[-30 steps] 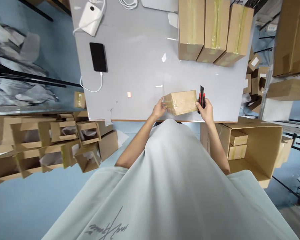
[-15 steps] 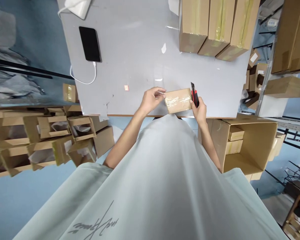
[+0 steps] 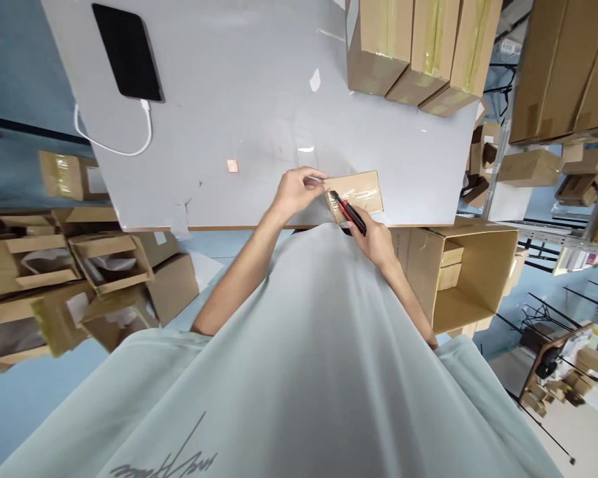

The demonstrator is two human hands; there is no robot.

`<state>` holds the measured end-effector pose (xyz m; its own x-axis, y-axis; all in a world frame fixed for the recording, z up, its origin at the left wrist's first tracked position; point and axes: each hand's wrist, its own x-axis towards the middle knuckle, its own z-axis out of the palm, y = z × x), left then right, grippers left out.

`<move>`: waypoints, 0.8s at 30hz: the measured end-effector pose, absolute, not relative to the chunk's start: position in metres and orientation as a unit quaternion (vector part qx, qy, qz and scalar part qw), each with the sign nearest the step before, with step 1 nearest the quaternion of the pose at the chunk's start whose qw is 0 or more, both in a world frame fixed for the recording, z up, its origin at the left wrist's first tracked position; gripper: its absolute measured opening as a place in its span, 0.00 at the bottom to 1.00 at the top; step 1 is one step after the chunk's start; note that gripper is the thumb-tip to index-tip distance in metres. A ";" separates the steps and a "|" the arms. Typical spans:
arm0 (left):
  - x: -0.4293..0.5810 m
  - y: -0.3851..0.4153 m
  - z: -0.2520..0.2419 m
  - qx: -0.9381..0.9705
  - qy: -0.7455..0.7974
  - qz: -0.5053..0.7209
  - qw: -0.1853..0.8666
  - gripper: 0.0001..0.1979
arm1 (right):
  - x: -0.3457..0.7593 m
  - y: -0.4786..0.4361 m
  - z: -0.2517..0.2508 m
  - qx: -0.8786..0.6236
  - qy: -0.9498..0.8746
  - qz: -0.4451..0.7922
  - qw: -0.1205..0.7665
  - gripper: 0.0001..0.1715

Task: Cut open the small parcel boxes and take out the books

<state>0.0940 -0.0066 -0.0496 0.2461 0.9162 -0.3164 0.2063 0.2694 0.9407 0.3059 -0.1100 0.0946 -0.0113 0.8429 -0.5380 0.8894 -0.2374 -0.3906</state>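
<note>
In right hand [image 3: 376,240]: knife [image 3: 350,214] gripped | at left hand [image 3: 298,191]: box [image 3: 366,188], hold unclear | left could be nicked if knife slips

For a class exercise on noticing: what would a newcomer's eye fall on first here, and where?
Probably the red-and-black knife in the right hand, over the small taped carton near the table's front edge. Next might come the black-screened device at far left and three taped boxes at far right.

The red-and-black cutter [image 3: 348,212] slants over the taped cardboard box [image 3: 361,184].
</note>
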 end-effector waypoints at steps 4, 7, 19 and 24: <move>0.093 -0.006 -0.055 0.526 0.527 0.303 0.595 0.15 | 0.288 -0.116 0.094 0.719 0.607 -0.331 0.066 0.33; 0.092 -0.005 -0.056 0.524 0.522 0.304 0.600 0.14 | 0.279 -0.121 0.092 0.732 0.602 -0.309 0.082 0.33; 0.098 -0.010 -0.049 0.534 0.539 0.294 0.580 0.15 | 0.229 -0.129 0.097 0.760 0.575 -0.234 0.192 0.37; 0.103 -0.014 -0.051 0.544 0.555 0.291 0.557 0.12 | 0.218 -0.127 0.111 0.756 0.572 -0.227 0.222 0.38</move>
